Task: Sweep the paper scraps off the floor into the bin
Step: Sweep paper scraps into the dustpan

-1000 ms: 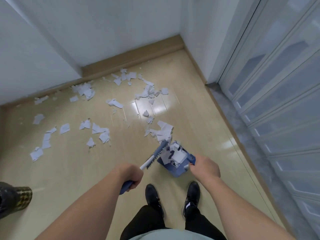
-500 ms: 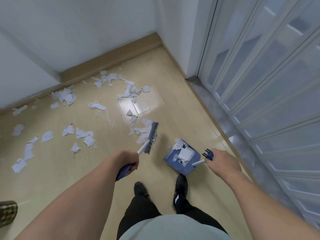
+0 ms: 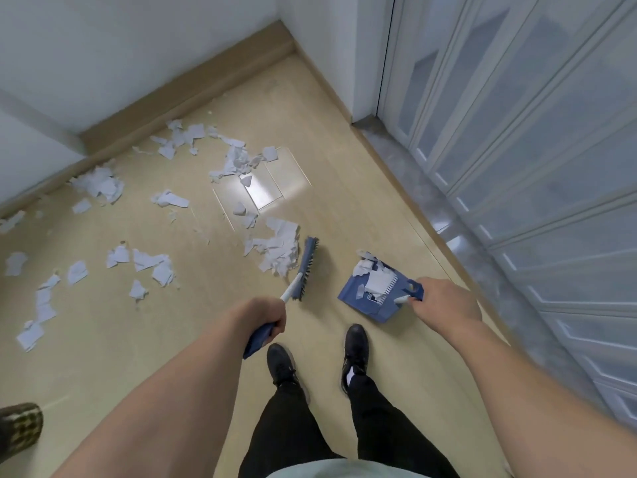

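I see one brush [image 3: 305, 267], gripped by my left hand [image 3: 262, 315]; right of it, one dustpan [image 3: 374, 298], its handle wrapped by my right hand [image 3: 444, 301].

Glossy wood-look floor [image 3: 344, 188] (a bright glare patch), matt torn paper scraps [image 3: 279, 248], smooth blue plastic dustpan [image 3: 368, 301], bristly brush [image 3: 306, 267].

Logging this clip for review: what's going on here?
A person is sweeping torn paper off a wooden floor. The left hand grips a blue brush, its head beside a pile of scraps. The right hand holds a blue dustpan by its handle, with some scraps already in it. Brush and dustpan are apart. Many scraps lie scattered toward the wall. No bin is in view.
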Available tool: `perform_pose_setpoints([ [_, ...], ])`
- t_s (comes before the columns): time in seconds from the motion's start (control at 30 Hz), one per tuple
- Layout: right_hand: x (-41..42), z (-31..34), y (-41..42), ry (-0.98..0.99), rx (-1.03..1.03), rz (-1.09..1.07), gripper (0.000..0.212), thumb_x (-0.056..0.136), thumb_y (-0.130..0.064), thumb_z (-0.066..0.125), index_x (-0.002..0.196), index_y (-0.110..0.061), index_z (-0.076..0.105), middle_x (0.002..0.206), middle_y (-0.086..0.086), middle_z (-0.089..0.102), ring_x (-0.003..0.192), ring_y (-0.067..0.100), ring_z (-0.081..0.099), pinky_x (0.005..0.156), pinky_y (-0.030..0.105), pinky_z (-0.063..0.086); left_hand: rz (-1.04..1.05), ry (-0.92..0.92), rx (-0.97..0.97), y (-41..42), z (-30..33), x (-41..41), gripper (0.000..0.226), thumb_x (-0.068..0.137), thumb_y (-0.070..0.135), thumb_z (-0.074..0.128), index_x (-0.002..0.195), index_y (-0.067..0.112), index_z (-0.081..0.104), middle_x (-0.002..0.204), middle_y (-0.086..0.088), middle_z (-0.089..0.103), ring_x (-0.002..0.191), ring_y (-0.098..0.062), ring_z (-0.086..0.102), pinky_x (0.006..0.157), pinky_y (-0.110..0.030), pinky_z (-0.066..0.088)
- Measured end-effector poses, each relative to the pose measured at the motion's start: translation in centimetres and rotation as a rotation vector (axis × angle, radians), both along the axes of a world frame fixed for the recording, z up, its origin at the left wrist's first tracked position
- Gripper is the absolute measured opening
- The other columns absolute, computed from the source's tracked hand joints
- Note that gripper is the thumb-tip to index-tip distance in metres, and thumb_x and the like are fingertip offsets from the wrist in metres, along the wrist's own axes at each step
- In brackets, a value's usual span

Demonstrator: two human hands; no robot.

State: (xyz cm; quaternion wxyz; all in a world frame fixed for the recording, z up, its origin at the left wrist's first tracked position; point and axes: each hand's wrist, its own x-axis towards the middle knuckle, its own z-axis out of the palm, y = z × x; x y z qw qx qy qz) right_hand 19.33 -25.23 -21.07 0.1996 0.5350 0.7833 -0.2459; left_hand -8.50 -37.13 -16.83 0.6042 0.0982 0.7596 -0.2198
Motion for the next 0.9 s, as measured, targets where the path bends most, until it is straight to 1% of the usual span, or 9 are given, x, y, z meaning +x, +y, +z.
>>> perform_pose_setpoints([
  [0.07, -0.1, -1.1, -0.1, -0.008, 0.007, -0.004, 0.022, 0.093, -0.046, 0.051, 0.101, -0.028, 0.061, 0.092, 0.0, 0.068, 0.076, 0.023, 0.06, 0.057, 0.028, 0.038, -0.094, -0.005, -0.007, 1.4, -2.2, 0.8, 0.021, 0.085, -0.001, 0.045, 0.065, 0.001, 0.05, 0.045, -0.008, 0.053, 0.049, -0.023, 0.045, 0.065, -0.03, 0.044],
  [0.17, -1.1, -2.5, -0.4, 0.017, 0.028, -0.028, 0.021, 0.095, -0.041, 0.049, 0.104, -0.025, 0.06, 0.091, 0.002, 0.068, 0.073, 0.024, 0.057, 0.057, 0.028, 0.038, -0.134, -0.021, 0.004, 2.8, -3.7, 2.7, 0.016, 0.084, -0.003, 0.044, 0.068, -0.002, 0.047, 0.058, -0.012, 0.057, 0.052, -0.023, 0.047, 0.058, -0.029, 0.042],
  [0.27, -3.5, -3.2, -0.5, 0.042, 0.038, -0.034, 0.023, 0.095, -0.04, 0.049, 0.105, -0.022, 0.059, 0.093, 0.005, 0.069, 0.08, 0.029, 0.063, 0.06, 0.03, 0.043, -0.218, -0.05, -0.027, 3.0, -3.8, 4.0, 0.019, 0.087, 0.001, 0.04, 0.07, 0.0, 0.047, 0.037, -0.006, 0.052, 0.05, -0.019, 0.044, 0.053, -0.025, 0.039],
  [0.33, -5.1, -3.2, -0.3, 0.051, 0.027, -0.024, 0.025, 0.096, -0.042, 0.049, 0.105, -0.021, 0.06, 0.093, 0.005, 0.069, 0.082, 0.028, 0.064, 0.061, 0.03, 0.044, -0.374, -0.069, -0.071, 3.0, -3.1, 4.1, 0.01, 0.084, -0.001, 0.046, 0.075, 0.001, 0.052, 0.053, -0.006, 0.057, 0.052, -0.019, 0.047, 0.057, -0.027, 0.042],
  [0.4, -6.1, -3.0, 0.0, 0.056, 0.009, -0.014, 0.026, 0.097, -0.041, 0.048, 0.105, -0.02, 0.06, 0.093, 0.004, 0.069, 0.08, 0.027, 0.064, 0.06, 0.03, 0.045, -0.431, -0.096, -0.13, 2.9, -2.1, 3.6, 0.005, 0.076, -0.004, 0.05, 0.078, -0.001, 0.054, 0.068, -0.009, 0.057, 0.056, -0.021, 0.05, 0.063, -0.029, 0.045],
  [0.6, -8.6, -2.3, 1.8, 0.051, -0.011, 0.018, 0.023, 0.097, -0.039, 0.048, 0.109, -0.021, 0.058, 0.1, 0.004, 0.069, 0.088, 0.026, 0.065, 0.065, 0.03, 0.047, -0.416, -0.041, -0.102, 2.2, 1.5, 1.6, 0.036, 0.078, -0.005, 0.051, 0.114, -0.001, 0.054, 0.07, -0.011, 0.056, 0.056, -0.021, 0.052, 0.075, -0.03, 0.048],
  [0.67, -9.4, -2.2, 2.1, 0.061, -0.013, 0.026, 0.021, 0.096, -0.036, 0.049, 0.106, -0.021, 0.059, 0.099, 0.005, 0.069, 0.087, 0.027, 0.065, 0.065, 0.029, 0.047, -0.443, 0.014, -0.043, 2.8, 2.3, 1.0, 0.034, 0.081, -0.003, 0.05, 0.114, 0.002, 0.057, 0.072, -0.009, 0.057, 0.056, -0.02, 0.051, 0.07, -0.029, 0.047],
  [0.77, -10.3, -2.5, 2.4, 0.057, 0.007, 0.045, 0.019, 0.094, -0.033, 0.05, 0.105, -0.02, 0.058, 0.099, 0.006, 0.068, 0.086, 0.028, 0.064, 0.061, 0.028, 0.041, -0.448, 0.08, 0.008, 4.7, 2.6, -0.1, 0.022, 0.085, 0.002, 0.047, 0.104, 0.005, 0.057, 0.064, -0.006, 0.053, 0.053, -0.018, 0.047, 0.055, -0.026, 0.041],
  [0.9, -10.3, -3.1, 3.2, 0.053, 0.026, 0.052, 0.019, 0.094, -0.038, 0.052, 0.098, -0.02, 0.055, 0.094, 0.004, 0.067, 0.078, 0.027, 0.06, 0.059, 0.029, 0.041, -0.413, 0.119, 0.015, 6.4, 0.3, -1.5, 0.032, 0.092, 0.009, 0.04, 0.12, 0.001, 0.052, 0.061, -0.004, 0.052, 0.05, -0.015, 0.045, 0.049, -0.025, 0.037],
])
